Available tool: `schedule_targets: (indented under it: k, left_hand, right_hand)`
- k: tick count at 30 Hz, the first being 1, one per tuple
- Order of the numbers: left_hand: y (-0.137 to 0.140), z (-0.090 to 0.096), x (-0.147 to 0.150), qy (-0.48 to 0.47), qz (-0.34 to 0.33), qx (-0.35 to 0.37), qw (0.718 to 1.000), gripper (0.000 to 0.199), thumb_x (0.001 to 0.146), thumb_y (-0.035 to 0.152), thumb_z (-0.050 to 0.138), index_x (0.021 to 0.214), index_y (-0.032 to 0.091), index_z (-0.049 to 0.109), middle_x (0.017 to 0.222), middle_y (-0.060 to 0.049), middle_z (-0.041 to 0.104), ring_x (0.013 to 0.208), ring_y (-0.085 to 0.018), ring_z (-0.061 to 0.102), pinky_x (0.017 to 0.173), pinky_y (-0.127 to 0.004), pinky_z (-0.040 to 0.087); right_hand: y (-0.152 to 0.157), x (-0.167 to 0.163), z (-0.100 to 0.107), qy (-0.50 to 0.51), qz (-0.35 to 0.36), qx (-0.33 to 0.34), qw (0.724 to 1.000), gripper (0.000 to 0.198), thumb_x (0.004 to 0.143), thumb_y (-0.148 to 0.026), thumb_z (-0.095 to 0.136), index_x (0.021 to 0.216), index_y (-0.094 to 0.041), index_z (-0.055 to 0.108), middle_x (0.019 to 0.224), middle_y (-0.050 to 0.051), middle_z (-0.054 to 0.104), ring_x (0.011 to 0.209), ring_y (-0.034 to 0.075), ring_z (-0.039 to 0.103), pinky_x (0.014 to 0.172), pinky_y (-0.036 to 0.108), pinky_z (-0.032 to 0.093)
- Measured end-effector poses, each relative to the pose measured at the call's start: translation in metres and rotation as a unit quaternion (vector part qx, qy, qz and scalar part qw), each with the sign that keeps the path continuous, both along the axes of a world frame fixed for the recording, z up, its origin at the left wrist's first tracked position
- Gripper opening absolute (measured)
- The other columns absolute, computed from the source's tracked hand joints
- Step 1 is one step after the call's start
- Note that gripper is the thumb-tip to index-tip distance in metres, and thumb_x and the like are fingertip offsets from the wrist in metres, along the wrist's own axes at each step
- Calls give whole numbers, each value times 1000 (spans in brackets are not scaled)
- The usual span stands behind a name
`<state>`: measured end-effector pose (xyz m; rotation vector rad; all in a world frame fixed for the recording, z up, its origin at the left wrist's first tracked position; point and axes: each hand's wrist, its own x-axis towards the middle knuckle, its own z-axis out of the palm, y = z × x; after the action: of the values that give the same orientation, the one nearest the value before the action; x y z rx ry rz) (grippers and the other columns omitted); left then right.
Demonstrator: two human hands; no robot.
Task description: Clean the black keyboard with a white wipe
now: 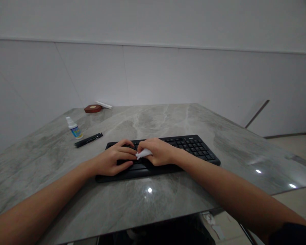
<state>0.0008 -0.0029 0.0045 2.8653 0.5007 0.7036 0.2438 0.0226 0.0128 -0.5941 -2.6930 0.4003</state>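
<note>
A black keyboard (193,144) lies on the grey marbled table. My left hand (114,158) rests on its left part, fingers stretched out and spread over the keys. Beside those fingertips, my right hand (158,152) is closed around a crumpled white tissue (144,153), whose end sticks out toward the left and sits at the keys. The keys under both hands are hidden.
Left of the keyboard lies a slim black object (88,140), with a small white-capped spray bottle (74,128) standing behind it. A reddish-brown box (93,108) and a white bar (104,104) lie at the table's (155,119) far edge, near the wall.
</note>
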Motion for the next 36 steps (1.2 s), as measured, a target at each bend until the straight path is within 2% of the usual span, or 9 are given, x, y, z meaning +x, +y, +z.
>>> schedule_targets:
  k: [12, 16, 23, 29, 36]
  left_hand:
    - [1, -1, -1, 3, -1, 1, 1000, 29, 93, 15, 56, 118, 19, 70, 117, -9, 72, 118, -28, 55, 102, -47, 48]
    - [0, 0, 0, -1, -2, -1, 1000, 29, 92, 14, 57, 118, 18, 70, 118, -9, 72, 118, -29, 54, 101, -46, 49]
    - [1, -1, -2, 3, 0, -12, 1000, 28, 93, 15, 57, 117, 17, 70, 119, -9, 72, 120, -29, 52, 102, -47, 48]
    - [2, -2, -3, 2, 0, -12, 1000, 28, 93, 16, 57, 118, 17, 70, 119, -10, 72, 120, -29, 52, 102, -48, 48]
    - [0, 0, 0, -3, 0, -8, 1000, 30, 93, 15, 56, 119, 18, 70, 116, -11, 73, 118, -29, 55, 99, -47, 51]
  right_hand:
    - [7, 15, 9, -24, 4, -20, 1000, 31, 73, -2, 60, 101, -17, 63, 82, 2, 68, 73, 16, 58, 67, 26, 40]
    - [11, 21, 12, -37, -16, -31, 999, 33, 70, 0, 60, 99, -17, 64, 81, 2, 67, 71, 16, 57, 66, 25, 39]
    - [11, 17, 3, -5, -22, -14, 1000, 25, 77, -4, 60, 98, -17, 63, 87, 4, 68, 80, 18, 59, 73, 27, 42]
    - [12, 15, -1, 25, -36, -16, 999, 30, 77, -4, 61, 104, -17, 59, 96, 5, 67, 87, 19, 60, 79, 29, 44]
    - [8, 13, 0, 26, -85, -22, 996, 26, 78, -7, 63, 102, -18, 60, 88, 3, 68, 78, 17, 60, 71, 26, 42]
